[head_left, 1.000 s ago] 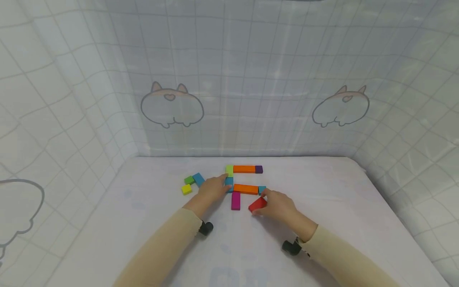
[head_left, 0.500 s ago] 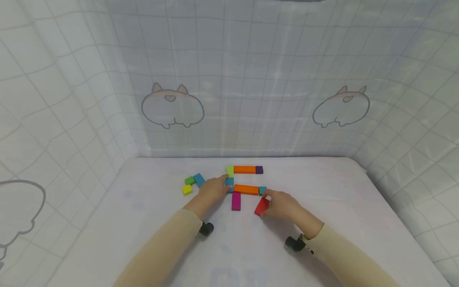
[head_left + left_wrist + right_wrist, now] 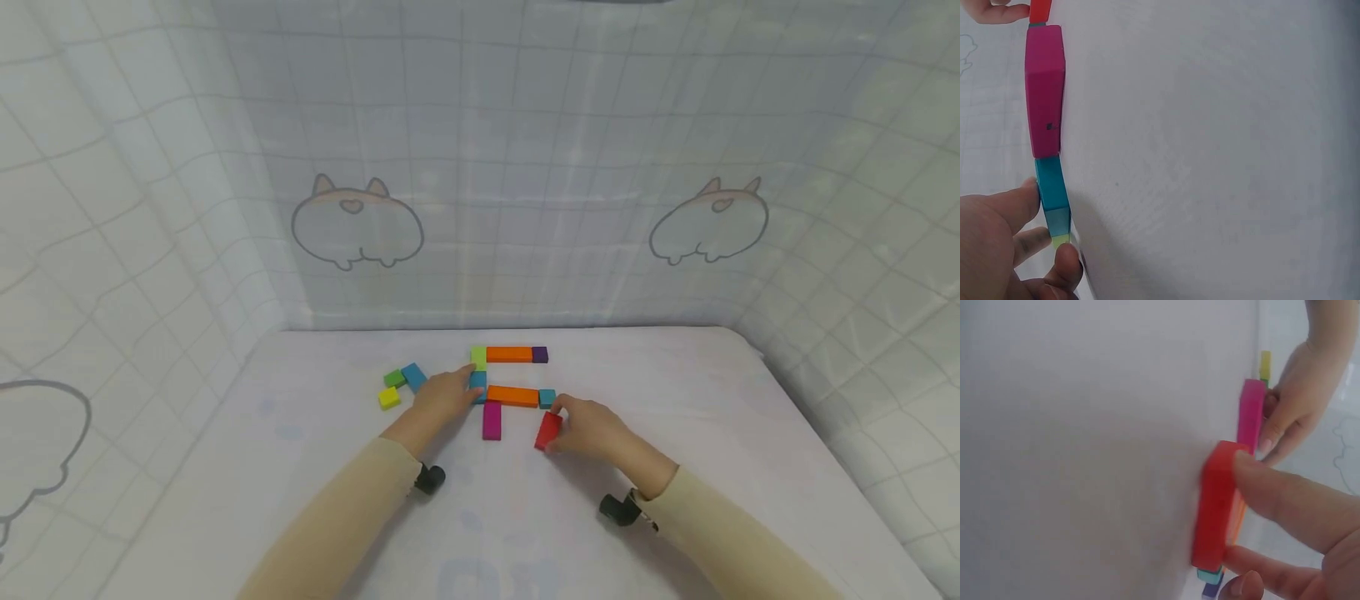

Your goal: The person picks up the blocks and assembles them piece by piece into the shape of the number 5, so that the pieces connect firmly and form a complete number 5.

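My right hand (image 3: 597, 429) holds a red block (image 3: 549, 430) with the thumb at its near end and a finger at its far end. The block is close to the small teal block (image 3: 547, 399) at the end of an orange block (image 3: 513, 396). My left hand (image 3: 444, 396) rests its thumb and index finger on the blue block (image 3: 1052, 187), its index fingertip near the lime green block (image 3: 478, 356). The magenta block (image 3: 492, 421) lies between the hands, running toward me from the orange one.
At the back, another orange block (image 3: 509, 354) joins the lime block to a purple block (image 3: 540, 355). Left of my left hand lie a green block (image 3: 394, 378), a yellow block (image 3: 389, 398) and a second blue block (image 3: 413, 377). A patterned curtain (image 3: 510, 208) stands behind the table.
The red block has shifted right and turned from slanting to nearly in line with the magenta block, with my right hand moving along. My left hand has stayed in place.
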### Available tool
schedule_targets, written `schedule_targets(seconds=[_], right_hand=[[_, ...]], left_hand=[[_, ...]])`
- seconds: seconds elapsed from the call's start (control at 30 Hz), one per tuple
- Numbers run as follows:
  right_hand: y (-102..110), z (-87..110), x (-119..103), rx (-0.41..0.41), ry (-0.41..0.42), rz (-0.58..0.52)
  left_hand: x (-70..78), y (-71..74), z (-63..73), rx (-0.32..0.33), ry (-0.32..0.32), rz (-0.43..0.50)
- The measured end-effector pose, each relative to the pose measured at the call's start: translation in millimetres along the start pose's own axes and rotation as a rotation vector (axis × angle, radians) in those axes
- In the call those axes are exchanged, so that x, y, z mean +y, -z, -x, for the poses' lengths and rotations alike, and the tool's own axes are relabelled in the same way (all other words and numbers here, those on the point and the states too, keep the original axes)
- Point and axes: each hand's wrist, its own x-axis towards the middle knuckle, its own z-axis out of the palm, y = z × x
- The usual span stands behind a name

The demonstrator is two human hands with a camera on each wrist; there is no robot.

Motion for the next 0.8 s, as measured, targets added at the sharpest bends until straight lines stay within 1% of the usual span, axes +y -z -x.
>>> schedule_targets(seconds=[0.13,0.3,0.53,0.8], right_hand=[[6.6,-3.3,6.1,-0.032,0.026,0.033],[13.7,-6.8,11.7,-0.076,0.04,0.017],[15.3,-7.9,10.7,-0.078,0.054,-0.018],[18.5,-14.3,16.3,-0.113,0.122,-0.021]], left_hand=[[0.3,-0.4,-0.1,-0.002,-0.001,0.001],[0.3,-1.2,0.4,-0.001,0.003,0.001],[0.0,-0.6,0.7,0.001,-0.006,0.0],[-1.1,-0.4,0.1,-0.002,-0.004,0.006]])
